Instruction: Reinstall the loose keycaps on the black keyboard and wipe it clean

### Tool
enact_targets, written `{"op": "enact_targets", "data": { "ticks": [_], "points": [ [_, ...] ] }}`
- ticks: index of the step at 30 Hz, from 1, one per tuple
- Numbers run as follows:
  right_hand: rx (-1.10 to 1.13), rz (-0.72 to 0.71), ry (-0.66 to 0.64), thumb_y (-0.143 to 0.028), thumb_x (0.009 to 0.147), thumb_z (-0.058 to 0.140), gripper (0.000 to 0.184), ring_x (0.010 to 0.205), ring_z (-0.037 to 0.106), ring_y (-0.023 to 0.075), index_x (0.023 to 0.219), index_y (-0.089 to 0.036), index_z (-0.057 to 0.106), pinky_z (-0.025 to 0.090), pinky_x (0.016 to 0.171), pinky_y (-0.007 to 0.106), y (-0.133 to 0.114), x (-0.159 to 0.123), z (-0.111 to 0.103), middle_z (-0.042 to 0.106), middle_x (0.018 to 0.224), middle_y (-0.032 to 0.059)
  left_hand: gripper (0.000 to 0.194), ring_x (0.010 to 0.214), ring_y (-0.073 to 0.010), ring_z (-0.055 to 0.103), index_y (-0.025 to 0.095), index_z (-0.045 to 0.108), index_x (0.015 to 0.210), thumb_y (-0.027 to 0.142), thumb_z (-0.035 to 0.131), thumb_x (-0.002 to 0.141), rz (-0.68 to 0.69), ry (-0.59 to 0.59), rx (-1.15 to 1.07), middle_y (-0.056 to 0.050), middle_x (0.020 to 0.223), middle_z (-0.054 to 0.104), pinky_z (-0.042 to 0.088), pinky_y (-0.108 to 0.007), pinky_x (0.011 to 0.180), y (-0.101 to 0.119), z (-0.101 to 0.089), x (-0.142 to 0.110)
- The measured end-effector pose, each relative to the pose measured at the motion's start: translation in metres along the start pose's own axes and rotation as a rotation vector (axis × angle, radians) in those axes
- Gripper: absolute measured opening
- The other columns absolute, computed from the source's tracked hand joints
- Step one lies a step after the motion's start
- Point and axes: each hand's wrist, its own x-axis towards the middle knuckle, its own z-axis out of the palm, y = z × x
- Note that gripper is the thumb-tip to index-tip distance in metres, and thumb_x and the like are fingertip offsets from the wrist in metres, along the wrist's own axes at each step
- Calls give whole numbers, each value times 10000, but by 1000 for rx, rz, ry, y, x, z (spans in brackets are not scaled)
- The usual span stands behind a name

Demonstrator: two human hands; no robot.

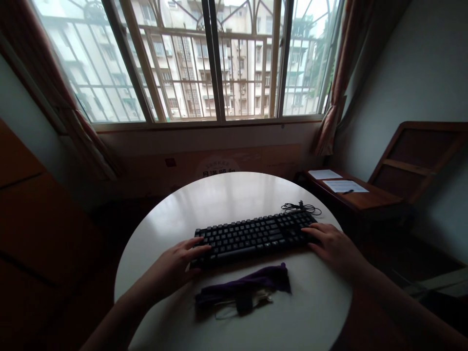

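Observation:
A black keyboard [252, 236] lies at a slight slant across the round white table [161, 222]. My left hand [179, 261] is closed around its left end, fingers on top and thumb by the near edge. At the opposite end, my right hand [329, 243] grips the right side with its fingers over the keys. The keyboard's cable [302, 208] is coiled behind its right end. Nearer to me, between my forearms, is a dark purple cloth pouch [248, 282]. A small black object [244, 303] with a thin cord rests against the pouch; its kind is unclear.
To the right stands a wooden chair [387, 197] bearing two paper sheets [345, 186] and a pen [348, 192]. Beyond the table are a barred window [219, 73] and a flat printed carton [256, 158]. An orange-brown cabinet [32, 219] borders the left.

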Motion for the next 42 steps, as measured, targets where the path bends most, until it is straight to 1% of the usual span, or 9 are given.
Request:
{"op": "enact_targets", "data": {
  "ticks": [8, 16, 20, 24, 29, 32, 36, 39, 42],
  "points": [
    [-52, 145, -136, -288, 833, 647, 421, 1209, 589, 277, 1247, -239, 702, 472, 1031, 394, 32, 70, 4, 659, 1304, 82, 617, 1316, -311, 563, 309, 608, 1386, 176, 687, 789, 63, -54, 12, -90, 1507, 529, 476, -434, 1084, -15, 11, 76],
    [-124, 291, -113, -253, 836, 613, 459, 1280, 553, 280, 1289, -266, 679, 474, 1035, 408, 63, 115, 26, 621, 1400, 52, 613, 1364, -321, 510, 272, 527, 1466, 219, 612, 861, 27, -86, 82, -101, 1562, 456, 437, -440, 1116, -20, 28, 139],
    [-149, 350, -88, -156, 825, 550, 524, 1300, 541, 265, 1321, -286, 661, 491, 1020, 391, 75, 134, 36, 595, 1443, 25, 603, 1370, -325, 499, 248, 516, 1474, 224, 593, 876, 39, -77, 80, -118, 1574, 434, 428, -434, 1122, -27, 38, 170],
    [-176, 402, -50, -101, 822, 510, 569, 1303, 531, 264, 1346, -278, 646, 495, 1014, 380, 88, 149, 47, 586, 1452, 38, 589, 1377, -310, 489, 240, 516, 1467, 235, 584, 882, 42, -62, 77, -109, 1576, 431, 416, -422, 1133, -33, 48, 204],
    [-212, 410, -22, -133, 873, 484, 526, 1334, 496, 277, 1371, -231, 623, 447, 1072, 406, 102, 167, 63, 557, 1478, 77, 551, 1326, -301, 526, 232, 540, 1425, 300, 600, 881, 62, -19, 84, -100, 1517, 494, 433, -401, 1111, -40, 58, 242],
    [-230, 402, -6, -166, 895, 466, 505, 1330, 496, 283, 1377, -208, 611, 440, 1072, 418, 107, 177, 69, 554, 1478, 93, 530, 1310, -318, 524, 229, 557, 1397, 368, 599, 887, 59, 12, 87, -95, 1489, 512, 428, -414, 1107, -42, 63, 256],
    [-242, 403, 16, -192, 899, 457, 508, 1348, 480, 289, 1388, -198, 595, 437, 1067, 440, 112, 182, 75, 533, 1495, 108, 539, 1321, -332, 511, 220, 545, 1409, 394, 579, 901, 47, 31, 90, -102, 1505, 496, 420, -430, 1114, -43, 69, 264],
    [-241, 402, 19, -206, 901, 455, 521, 1379, 457, 287, 1407, -213, 580, 430, 1076, 451, 114, 181, 76, 512, 1516, 105, 571, 1355, -333, 492, 229, 527, 1440, 393, 585, 897, 34, 37, 82, -108, 1540, 464, 393, -433, 1142, -44, 72, 262],
    [-241, 406, 24, -206, 897, 455, 538, 1391, 451, 291, 1424, -208, 565, 427, 1080, 460, 114, 180, 76, 485, 1535, 123, 656, 1362, -319, 500, 224, 437, 1517, 388, 584, 899, -3, 42, 33, -130, 1587, 400, 405, -411, 1136, -46, 72, 252]
  ]
}}
